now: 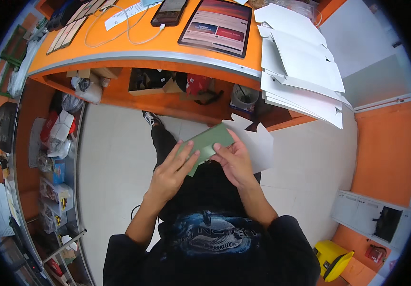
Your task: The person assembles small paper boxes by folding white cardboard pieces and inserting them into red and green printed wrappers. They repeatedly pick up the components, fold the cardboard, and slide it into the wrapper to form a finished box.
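Note:
Over my lap I hold a flat green card piece [211, 141], tilted up to the right. My left hand [173, 167] grips its left part, fingers stretched across the upper face. My right hand [234, 159] grips the right end, the thumb on the green face and the fingers behind. From behind my right hand a white card sheet with notched edges [258, 148] sticks out to the right. I cannot tell whether the white sheet is joined to the green piece.
Ahead is an orange table [167, 45] with a tablet [217, 28], a phone [169, 12] and a white cable [139, 43]. A stack of white cut card sheets [305, 71] overhangs its right edge. Shelves [55, 190] with bagged goods stand left; a yellow bin [331, 260] sits lower right.

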{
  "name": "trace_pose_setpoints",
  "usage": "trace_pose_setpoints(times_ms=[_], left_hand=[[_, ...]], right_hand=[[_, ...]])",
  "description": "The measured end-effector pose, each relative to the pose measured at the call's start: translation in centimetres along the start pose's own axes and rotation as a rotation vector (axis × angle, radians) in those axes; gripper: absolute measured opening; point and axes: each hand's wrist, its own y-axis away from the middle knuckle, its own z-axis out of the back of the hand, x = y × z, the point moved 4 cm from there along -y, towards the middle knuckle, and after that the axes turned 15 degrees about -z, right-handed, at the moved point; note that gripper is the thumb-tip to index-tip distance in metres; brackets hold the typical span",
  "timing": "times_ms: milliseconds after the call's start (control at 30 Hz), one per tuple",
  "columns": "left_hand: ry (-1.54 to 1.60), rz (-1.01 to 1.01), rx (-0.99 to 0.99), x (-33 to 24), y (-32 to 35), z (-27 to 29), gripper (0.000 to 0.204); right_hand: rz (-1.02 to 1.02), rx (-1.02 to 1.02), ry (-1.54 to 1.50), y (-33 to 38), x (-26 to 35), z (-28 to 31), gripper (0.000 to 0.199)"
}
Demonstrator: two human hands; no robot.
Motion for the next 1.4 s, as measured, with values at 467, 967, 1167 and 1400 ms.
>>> trace_pose_setpoints(times_ms=[467,967,1167,1400], left_hand=[[-0.063,-0.135,0.2,-1.4,-0.8,0.9,0.056],[0.33,0.23,0.059,-0.2,-0.5,-2.5,0.055],[0.104,0.122,0.242,-1.0,0.9,-4.5,0.055],[0.191,0.109,0.196,0.2,2.3,-3.8,0.057]], right_hand=[[0.067,-0.075,0.0,1.7,-4.8,0.3,0.022],[-0.192,-0.1,0.08,3.8,-5.2,3.0,0.036],[0.377,-0.353,0.464,4.0,-3.3,3.8,0.06],[0.293,-0.138,0.664,2.5,-2.7,4.1,0.028]])
